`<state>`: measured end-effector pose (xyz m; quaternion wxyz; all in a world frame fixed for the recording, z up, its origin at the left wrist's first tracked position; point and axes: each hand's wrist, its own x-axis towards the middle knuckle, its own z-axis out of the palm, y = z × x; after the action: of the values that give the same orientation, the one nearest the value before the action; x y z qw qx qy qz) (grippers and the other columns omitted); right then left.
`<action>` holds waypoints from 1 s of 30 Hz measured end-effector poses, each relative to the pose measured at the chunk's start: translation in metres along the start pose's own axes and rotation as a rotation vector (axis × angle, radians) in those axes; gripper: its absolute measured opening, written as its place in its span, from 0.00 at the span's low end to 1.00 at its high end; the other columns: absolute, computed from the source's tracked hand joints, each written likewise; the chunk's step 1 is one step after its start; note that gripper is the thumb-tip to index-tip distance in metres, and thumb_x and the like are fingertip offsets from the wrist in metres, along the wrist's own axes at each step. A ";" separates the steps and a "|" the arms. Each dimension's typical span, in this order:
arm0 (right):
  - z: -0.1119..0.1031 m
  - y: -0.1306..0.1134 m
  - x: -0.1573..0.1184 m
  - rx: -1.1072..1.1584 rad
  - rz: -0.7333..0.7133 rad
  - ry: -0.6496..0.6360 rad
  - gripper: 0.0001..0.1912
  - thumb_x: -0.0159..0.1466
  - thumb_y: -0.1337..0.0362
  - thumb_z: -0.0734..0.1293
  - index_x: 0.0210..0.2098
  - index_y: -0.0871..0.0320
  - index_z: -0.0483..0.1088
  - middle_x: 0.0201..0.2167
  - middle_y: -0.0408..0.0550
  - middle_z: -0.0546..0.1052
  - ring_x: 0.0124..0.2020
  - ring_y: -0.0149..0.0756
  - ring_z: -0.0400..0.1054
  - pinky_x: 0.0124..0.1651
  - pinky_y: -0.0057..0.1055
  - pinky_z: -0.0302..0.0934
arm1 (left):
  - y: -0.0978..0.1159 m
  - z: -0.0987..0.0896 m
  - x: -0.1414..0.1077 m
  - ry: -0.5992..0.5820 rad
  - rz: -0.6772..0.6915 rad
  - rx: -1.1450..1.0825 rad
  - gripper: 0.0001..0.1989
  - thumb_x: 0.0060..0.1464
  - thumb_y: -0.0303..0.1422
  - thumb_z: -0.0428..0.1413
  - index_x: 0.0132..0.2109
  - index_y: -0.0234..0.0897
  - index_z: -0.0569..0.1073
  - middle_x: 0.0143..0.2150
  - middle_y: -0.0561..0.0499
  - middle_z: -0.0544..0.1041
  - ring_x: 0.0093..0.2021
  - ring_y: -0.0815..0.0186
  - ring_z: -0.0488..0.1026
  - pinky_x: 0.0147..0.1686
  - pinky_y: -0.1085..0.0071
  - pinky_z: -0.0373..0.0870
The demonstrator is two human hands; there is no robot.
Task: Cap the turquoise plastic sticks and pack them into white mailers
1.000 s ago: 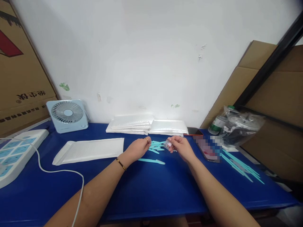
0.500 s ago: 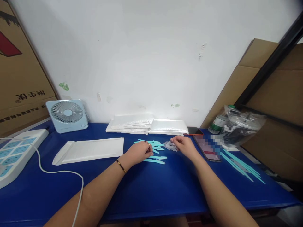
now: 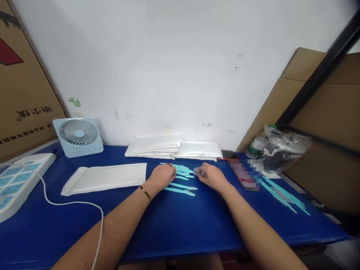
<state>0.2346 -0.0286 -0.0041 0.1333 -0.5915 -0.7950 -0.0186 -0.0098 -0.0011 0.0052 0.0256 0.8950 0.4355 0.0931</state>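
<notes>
Several flat teal sticks point(image 3: 184, 186) lie in the middle of the blue table, their handles partly under my left hand point(image 3: 163, 177). The fingers of that hand are bent over the pile; what they grip, if anything, is hidden. Just right of the teal pile, my right hand point(image 3: 211, 176) pinches at small translucent grey pieces point(image 3: 196, 170), its thumb and forefinger close together. Its fingers cover most of those pieces. A white padded envelope point(image 3: 105, 179) lies flat to the left of my left hand.
White envelopes point(image 3: 153, 146) are stacked by the wall. On the right are a phone point(image 3: 242, 176), more teal sticks point(image 3: 285, 195), a bottle point(image 3: 256, 146) and a plastic bag point(image 3: 285, 150). A fan point(image 3: 79, 137), power strip point(image 3: 21, 180) and white cable point(image 3: 70, 203) are on the left.
My left hand has shifted slightly left, off part of the teal sticks. My right hand has moved left and down, over the grey pieces. The view has shifted a little.
</notes>
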 end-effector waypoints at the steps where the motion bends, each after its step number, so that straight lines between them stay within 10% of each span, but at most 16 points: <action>1: -0.001 -0.001 0.000 -0.043 -0.012 0.003 0.06 0.59 0.63 0.63 0.29 0.55 0.72 0.32 0.44 0.72 0.29 0.31 0.65 0.32 0.28 0.51 | 0.000 -0.001 0.000 0.001 -0.002 -0.011 0.05 0.52 0.33 0.54 0.33 0.38 0.74 0.35 0.50 0.75 0.37 0.64 0.71 0.34 0.71 0.63; 30: -0.005 -0.018 0.002 0.258 -0.188 -0.077 0.06 0.57 0.61 0.68 0.27 0.55 0.73 0.31 0.44 0.72 0.38 0.36 0.65 0.45 0.36 0.46 | 0.012 -0.003 -0.002 -0.006 0.026 -0.088 0.06 0.52 0.32 0.54 0.31 0.38 0.74 0.32 0.50 0.77 0.36 0.63 0.72 0.37 0.70 0.62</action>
<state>0.2185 -0.0332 0.0038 0.1755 -0.4929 -0.8470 0.0939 -0.0017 -0.0102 0.0092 0.0650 0.8990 0.4190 0.1096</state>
